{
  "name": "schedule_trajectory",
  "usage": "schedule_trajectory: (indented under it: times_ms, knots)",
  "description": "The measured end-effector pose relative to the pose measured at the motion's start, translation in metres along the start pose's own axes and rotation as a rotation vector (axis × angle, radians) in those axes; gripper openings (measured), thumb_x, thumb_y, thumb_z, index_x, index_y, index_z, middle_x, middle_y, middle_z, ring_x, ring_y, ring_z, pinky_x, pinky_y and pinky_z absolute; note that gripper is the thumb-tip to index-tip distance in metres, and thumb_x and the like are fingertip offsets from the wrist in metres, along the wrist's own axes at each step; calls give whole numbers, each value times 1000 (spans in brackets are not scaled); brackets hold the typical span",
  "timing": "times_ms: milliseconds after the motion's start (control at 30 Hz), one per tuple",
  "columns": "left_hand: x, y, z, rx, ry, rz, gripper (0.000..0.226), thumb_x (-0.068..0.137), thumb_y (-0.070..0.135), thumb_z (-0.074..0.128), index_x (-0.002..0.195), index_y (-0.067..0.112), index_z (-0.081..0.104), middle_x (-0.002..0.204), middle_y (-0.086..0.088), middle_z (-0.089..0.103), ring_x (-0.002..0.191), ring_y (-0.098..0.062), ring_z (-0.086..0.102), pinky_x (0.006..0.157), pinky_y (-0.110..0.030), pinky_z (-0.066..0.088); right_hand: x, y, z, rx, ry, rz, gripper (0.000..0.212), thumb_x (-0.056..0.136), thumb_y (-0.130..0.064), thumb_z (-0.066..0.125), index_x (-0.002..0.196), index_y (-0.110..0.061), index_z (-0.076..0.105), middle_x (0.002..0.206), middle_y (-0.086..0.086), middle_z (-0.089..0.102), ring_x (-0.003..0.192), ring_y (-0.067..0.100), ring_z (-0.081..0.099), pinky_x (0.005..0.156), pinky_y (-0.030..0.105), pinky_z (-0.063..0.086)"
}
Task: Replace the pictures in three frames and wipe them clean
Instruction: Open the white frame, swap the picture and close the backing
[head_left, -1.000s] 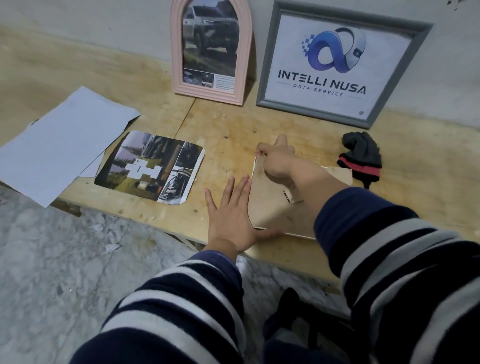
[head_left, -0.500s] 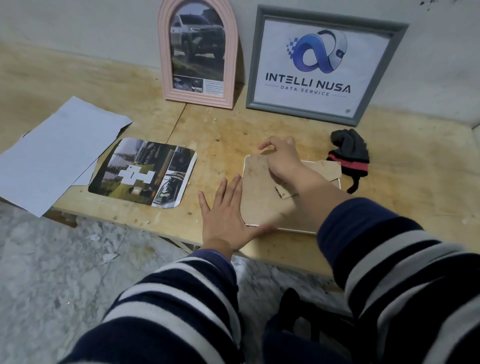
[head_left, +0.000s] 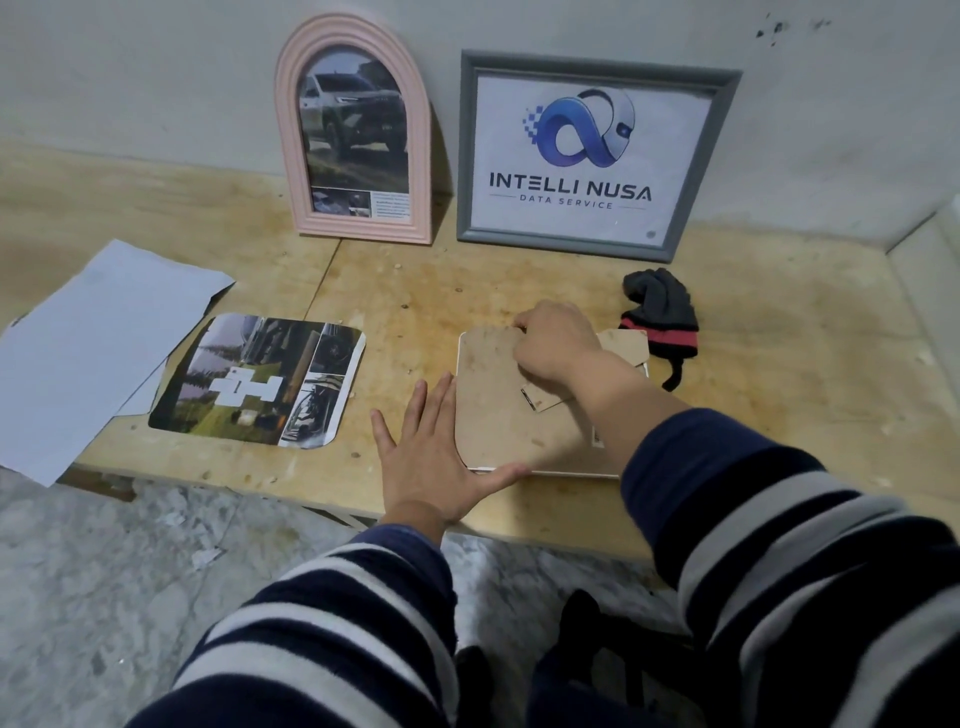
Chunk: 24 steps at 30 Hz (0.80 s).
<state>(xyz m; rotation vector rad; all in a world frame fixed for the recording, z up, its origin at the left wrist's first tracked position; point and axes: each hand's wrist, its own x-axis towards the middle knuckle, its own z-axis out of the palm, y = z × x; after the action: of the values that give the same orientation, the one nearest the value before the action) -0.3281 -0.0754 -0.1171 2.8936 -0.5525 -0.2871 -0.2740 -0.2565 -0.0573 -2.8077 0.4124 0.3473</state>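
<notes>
A third picture frame (head_left: 618, 470) lies face down near the bench's front edge, its brown backing board (head_left: 493, 400) on top. My left hand (head_left: 431, 457) lies flat and spread at the frame's left side, thumb along its front edge. My right hand (head_left: 556, 345) rests on the board's far part, fingers curled at its top edge. A loose cut-out photo print (head_left: 260, 379) lies to the left. A pink arched frame (head_left: 358, 140) with a car picture and a grey frame (head_left: 592, 153) with a logo print lean against the wall.
White paper sheets (head_left: 88, 348) overhang the wooden bench (head_left: 779, 374) at the left. A dark cloth with a red stripe (head_left: 662, 317) lies right of the face-down frame. The bench's front edge drops to a marble-pattern floor (head_left: 104, 597).
My right hand has drawn back a little on the backing board, fingers now curled at its top edge. My left hand stays flat beside the frame. The camera has tilted slightly.
</notes>
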Motion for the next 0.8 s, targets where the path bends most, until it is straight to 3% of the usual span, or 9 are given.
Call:
schedule_trajectory:
  times_ms: [100, 167, 300, 400, 533, 567, 633, 700, 800]
  knots:
    - [0, 0, 0, -3, 1, -2, 130, 50, 103, 13, 154, 25, -6, 160, 19, -8, 147, -8, -14, 114, -60, -8, 0, -6, -10, -48, -4, 6, 29, 79, -12, 46, 95, -8, 71, 95, 12, 67, 89, 31, 60, 72, 29, 47]
    - [1, 0, 0, -10, -1, -6, 131, 50, 103, 14, 154, 26, -4, 160, 19, -6, 147, -8, -14, 114, -60, -7, 1, -7, -13, -42, -9, 25, 29, 80, -16, 46, 97, -9, 68, 98, 12, 66, 87, 31, 57, 69, 29, 42]
    - [1, 0, 0, -5, -9, -8, 131, 49, 103, 13, 154, 25, -4, 160, 18, -4, 147, -8, -14, 114, -60, -7, -1, -13, -17, -45, -3, 43, 42, 80, -18, 47, 121, -7, 50, 104, 13, 62, 101, 35, 57, 75, 33, 40]
    - [1, 0, -1, -6, -15, -8, 132, 50, 103, 13, 154, 25, -5, 160, 18, -6, 146, -8, -15, 114, -60, -8, -5, -14, -15, -51, -6, 34, 45, 82, -21, 46, 124, -7, 45, 103, 12, 62, 101, 35, 57, 78, 36, 40]
    - [1, 1, -1, 5, -19, -8, 130, 51, 103, 12, 152, 26, -14, 159, 18, -14, 146, -8, -17, 114, -60, -8, -10, -9, -5, 0, -49, 13, 51, 82, -19, 46, 132, -11, 42, 118, 11, 60, 110, 34, 54, 92, 39, 40]
    - [0, 1, -1, 6, -19, -8, 130, 51, 103, 12, 151, 26, -16, 159, 18, -15, 146, -8, -17, 114, -60, -8, -11, -6, 0, 14, -48, 11, 55, 82, -18, 45, 137, -13, 40, 126, 11, 57, 117, 33, 50, 100, 41, 37]
    - [1, -1, -1, 8, -13, -16, 130, 50, 103, 12, 151, 26, -18, 158, 18, -16, 146, -8, -16, 114, -60, -8, -13, 0, 8, 7, -12, 20, 62, 85, -17, 42, 146, -19, 34, 147, 9, 41, 138, 29, 31, 118, 46, 13]
    - [0, 0, 0, 7, -8, -13, 131, 50, 103, 12, 151, 25, -18, 158, 18, -16, 146, -7, -16, 114, -59, -9, -20, 11, 14, -34, 71, 55, 64, 89, -16, 40, 151, -23, 24, 157, 7, 23, 147, 26, 11, 119, 50, -5]
    - [0, -1, 1, -4, -3, -6, 131, 51, 104, 12, 152, 25, -16, 159, 17, -15, 146, -7, -16, 114, -59, -9, -36, 34, 21, -7, 228, 165, 64, 91, -13, 40, 151, -21, 21, 158, 7, 17, 147, 26, 7, 119, 51, -3]
